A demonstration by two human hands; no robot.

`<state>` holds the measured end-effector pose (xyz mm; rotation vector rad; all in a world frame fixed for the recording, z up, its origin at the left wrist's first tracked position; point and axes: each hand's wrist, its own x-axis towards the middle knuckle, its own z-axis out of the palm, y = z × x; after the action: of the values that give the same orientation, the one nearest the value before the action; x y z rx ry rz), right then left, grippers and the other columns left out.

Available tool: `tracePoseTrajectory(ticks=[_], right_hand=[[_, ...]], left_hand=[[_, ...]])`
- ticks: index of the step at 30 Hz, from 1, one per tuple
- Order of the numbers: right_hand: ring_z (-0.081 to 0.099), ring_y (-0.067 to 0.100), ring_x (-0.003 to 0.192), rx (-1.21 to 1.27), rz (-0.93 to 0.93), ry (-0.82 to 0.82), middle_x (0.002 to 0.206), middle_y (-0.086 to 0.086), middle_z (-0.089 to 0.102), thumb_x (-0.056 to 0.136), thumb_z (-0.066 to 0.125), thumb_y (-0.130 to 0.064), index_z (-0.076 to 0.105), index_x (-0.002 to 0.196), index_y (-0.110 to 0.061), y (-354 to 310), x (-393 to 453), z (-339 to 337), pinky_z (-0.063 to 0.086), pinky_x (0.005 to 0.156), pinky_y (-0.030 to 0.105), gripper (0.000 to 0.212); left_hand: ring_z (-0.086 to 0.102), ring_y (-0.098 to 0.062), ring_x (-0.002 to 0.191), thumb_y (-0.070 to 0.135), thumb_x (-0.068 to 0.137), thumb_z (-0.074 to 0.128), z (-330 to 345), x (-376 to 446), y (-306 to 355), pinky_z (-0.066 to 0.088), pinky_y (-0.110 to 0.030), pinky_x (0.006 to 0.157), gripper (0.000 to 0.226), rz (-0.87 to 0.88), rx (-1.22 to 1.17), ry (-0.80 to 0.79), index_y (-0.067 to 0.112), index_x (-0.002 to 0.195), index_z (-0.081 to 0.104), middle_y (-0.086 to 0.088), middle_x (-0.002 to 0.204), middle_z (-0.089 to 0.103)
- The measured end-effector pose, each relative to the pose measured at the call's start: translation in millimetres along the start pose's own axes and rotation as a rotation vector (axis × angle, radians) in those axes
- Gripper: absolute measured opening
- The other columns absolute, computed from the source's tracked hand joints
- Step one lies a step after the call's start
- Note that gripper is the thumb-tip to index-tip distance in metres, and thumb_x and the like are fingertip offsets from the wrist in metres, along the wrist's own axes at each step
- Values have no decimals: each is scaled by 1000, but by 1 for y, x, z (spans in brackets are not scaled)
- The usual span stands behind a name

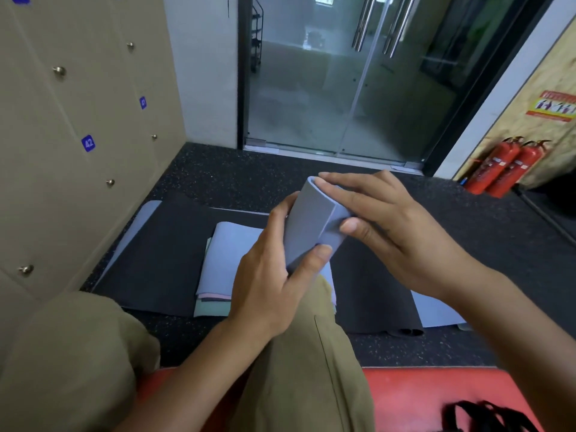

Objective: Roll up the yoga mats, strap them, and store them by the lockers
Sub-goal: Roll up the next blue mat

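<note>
Position of the small blue-grey foam mat piece (314, 222): held clear of the floor between both hands, directly above the stack of flat pastel foam sheets (230, 263) lying on the black mat (162, 260). Its long axis runs from lower left to upper right, tilted away from the person; the left hand (274, 275) grips the lower near end with thumb curled over its face, while the right hand (383, 226) pinches the upper end, fingers over the curled far edge and thumb on the side. Both hands sit equally close, so, in my judgement, rolling proceeds along that axis, with the beige lockers (62, 135) to the left.
</note>
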<state>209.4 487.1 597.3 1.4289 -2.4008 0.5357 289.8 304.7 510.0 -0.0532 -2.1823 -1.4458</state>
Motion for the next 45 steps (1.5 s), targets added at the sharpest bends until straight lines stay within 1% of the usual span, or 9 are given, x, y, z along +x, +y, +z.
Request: tracePoseTrajectory(ticks=[9,14,20,25,28,33,38,41,45], right_hand=[[52,11,132,175,209,-16,148,-12,52,103,56,-38,53,149,-23,13,-48,9,45,108,31,48],[61,14,108,285,449,-69,140,-19,53,95,63,-46,52,148,-29,22,-104,-2,48,91,20,56],[61,9,99,231,721,-348,123,-25,54,75,79,-58,54,145,-36,40,-198,7,48,87,19,78],[53,5,117,125,849,-633,134,-15,55,71,78,-68,54,145,-33,42,-279,38,42,96,22,85],[48,9,113,62,812,-686,127,-10,60,72,77,-69,62,134,-25,37,-308,58,33,84,21,78],[47,14,92,-10,674,-637,99,-7,59,74,69,-76,67,98,-21,34,-326,82,34,74,29,60],[42,11,86,34,729,-601,89,-9,54,77,73,-56,58,80,-21,34,-318,92,30,71,30,38],[48,5,74,267,986,-444,75,-8,56,78,78,-44,57,73,-17,27,-302,88,36,63,27,35],[43,5,57,851,1240,-42,61,-8,50,87,77,-17,53,69,-11,11,-265,81,33,60,17,30]], left_hand=[[57,-7,118,88,82,39,15,-12,-17,54,-36,86,82,39,236,-223,51,152,19,23,146,47],[58,-16,114,92,74,27,30,-5,-14,51,-38,88,84,133,483,-478,57,147,5,21,138,52],[66,-20,98,90,76,15,61,-16,-13,52,-37,79,86,364,777,-699,48,151,18,11,111,59],[64,-22,67,85,81,23,78,-23,-23,45,-33,53,81,515,858,-678,36,143,42,6,87,58],[61,-23,60,83,82,30,80,-25,-24,41,-31,48,76,559,849,-645,32,137,48,5,80,56],[61,-22,62,83,82,25,80,-27,-24,33,-31,50,78,577,868,-623,32,138,46,5,82,57],[60,-22,60,82,83,24,73,-26,-29,31,-31,49,78,555,891,-622,31,136,48,5,80,56],[60,-23,60,82,83,26,69,-25,-31,32,-30,48,78,535,882,-613,30,134,51,4,80,57],[62,-22,62,84,82,29,67,-24,-34,40,-32,48,77,500,865,-610,31,134,49,5,80,56]])
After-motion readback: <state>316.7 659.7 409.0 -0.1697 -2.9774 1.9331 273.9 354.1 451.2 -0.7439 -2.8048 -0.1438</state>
